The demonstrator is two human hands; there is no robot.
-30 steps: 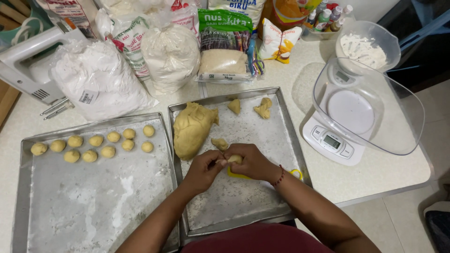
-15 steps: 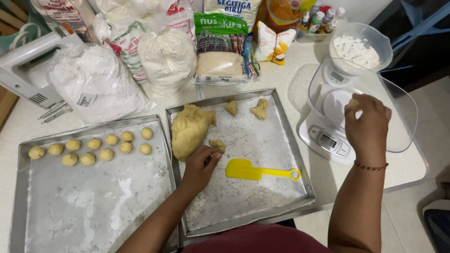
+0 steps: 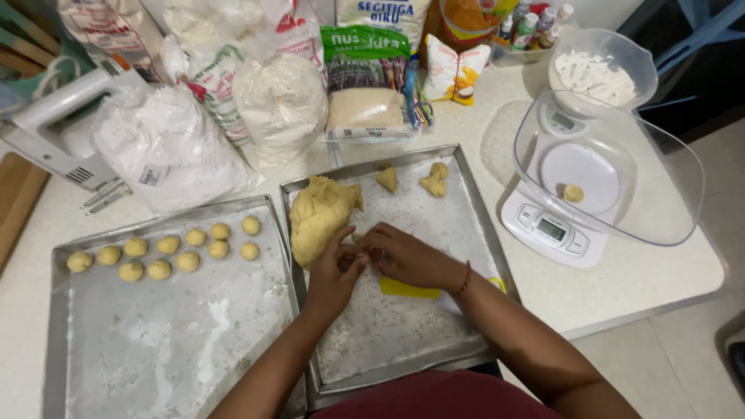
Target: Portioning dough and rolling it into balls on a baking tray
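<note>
**A:** Status on the dough?

**B:** Big dough lump (image 3: 320,217) sits at the top-left of the right-hand baking tray (image 3: 473,202). Left hand (image 3: 335,273) and right hand (image 3: 403,256) meet just beside its lower edge, fingertips together, pinching at a small bit of dough; the piece itself is mostly hidden.

**A:** Tools?

**B:** Yellow scraper (image 3: 407,288) lies flat on that tray, partly under the right hand.

**A:** Done so far?

**B:** Ten rolled dough balls (image 3: 163,256) in two rows on the left tray (image 3: 163,341), rest of it bare and floury. One small dough piece (image 3: 573,193) sits in the clear bowl on the kitchen scale (image 3: 552,229).

**A:** Left?

**B:** Most of it, I'd judge. The lump is large, plus two torn scraps (image 3: 431,180) at the tray's far end. Early stage.
</note>
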